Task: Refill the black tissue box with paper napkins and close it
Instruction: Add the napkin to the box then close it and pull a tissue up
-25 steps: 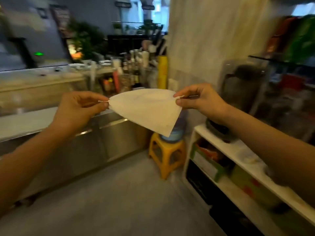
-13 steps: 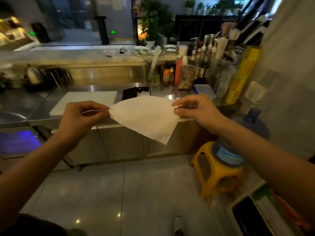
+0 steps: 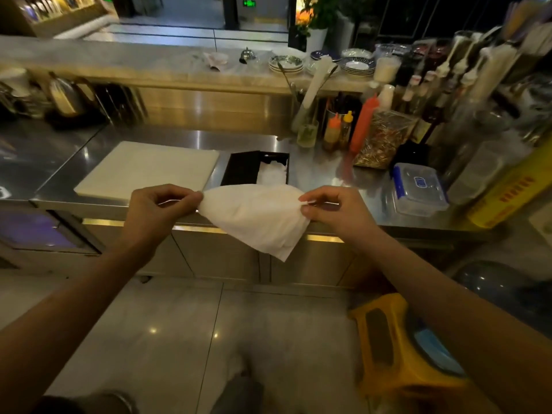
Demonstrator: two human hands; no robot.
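Left hand: the left hand point(image 3: 162, 206) pinches one corner of a white paper napkin point(image 3: 257, 218) between thumb and fingertips.
Right hand: the right hand point(image 3: 334, 213) pinches the opposite corner, so the sheet hangs stretched between the two, its lowest point drooping below the desk edge.
Black tissue box: the black tissue box point(image 3: 242, 168) lies open on the steel desk point(image 3: 322, 171), just behind the held napkin, with white paper showing in its right half (the near end of the box is hidden by the napkin).
Left of the box: one pale cutting board point(image 3: 146, 168) lies flat just beside it; I cannot tell whether they touch.
Right of the box: a strip of bare steel, then one clear lidded container point(image 3: 418, 189) with a blue label near the front edge.
Behind the box: a crowd of squeeze bottles, the tallest one red point(image 3: 363, 127), and a clear bag of dry goods point(image 3: 379, 141); they stand apart from the box.
Far right: a yellow roll box point(image 3: 513, 186) leans at the desk's end.
Upper ledge: stacks of patterned plates point(image 3: 286, 63); the number per stack is too blurred to count.
Open room: the front edge of the desk runs just under both hands, with clear floor point(image 3: 179, 324) below.
Floor obstacle: one yellow stool point(image 3: 391, 348) stands low at the right, under the right forearm.
Count: two hands, one napkin held, one box.
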